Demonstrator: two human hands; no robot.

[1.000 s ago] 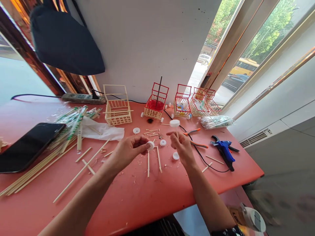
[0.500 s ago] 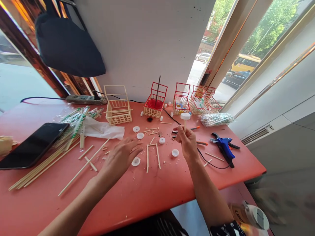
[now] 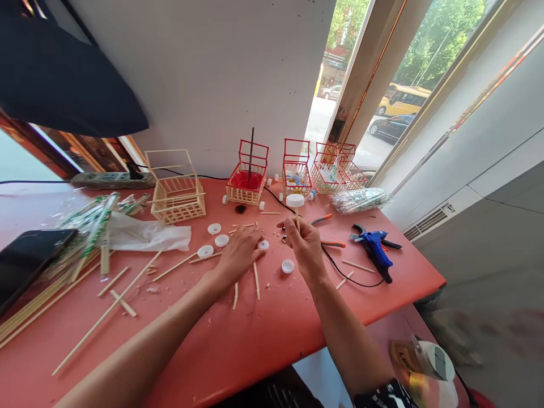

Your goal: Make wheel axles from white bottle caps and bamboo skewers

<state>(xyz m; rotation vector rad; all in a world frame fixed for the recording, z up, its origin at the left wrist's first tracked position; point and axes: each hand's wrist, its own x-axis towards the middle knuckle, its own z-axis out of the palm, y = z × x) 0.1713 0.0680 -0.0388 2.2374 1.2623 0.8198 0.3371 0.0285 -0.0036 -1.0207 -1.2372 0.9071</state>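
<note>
My right hand (image 3: 305, 248) is closed around a thin wooden stick (image 3: 297, 220), held upright, with a white plastic cap (image 3: 294, 200) on its top end. My left hand (image 3: 240, 253) reaches low over the table, fingers apart, its thumb and fingertips at a small white cap (image 3: 263, 245) lying there. Whether it grips that cap, I cannot tell for sure. Beneath this hand lies a stick frame (image 3: 256, 281), mostly covered; two legs show. Other white caps lie about: one (image 3: 288, 266) between the hands, more (image 3: 205, 251) left of my left hand.
Along the wall stand a plain stick cart (image 3: 178, 198), a red-trimmed cart (image 3: 246, 184) and more red-trimmed carts (image 3: 296, 173). A blue glue gun (image 3: 376, 249) and orange-handled pliers (image 3: 334, 244) lie right. Loose sticks (image 3: 108, 311), wrapped bundles (image 3: 96, 226) and a phone (image 3: 36, 260) lie left.
My left hand has moved right and forward to the small cap, over the stick frame. My right hand still holds the stick with its cap. The view has shifted right.
</note>
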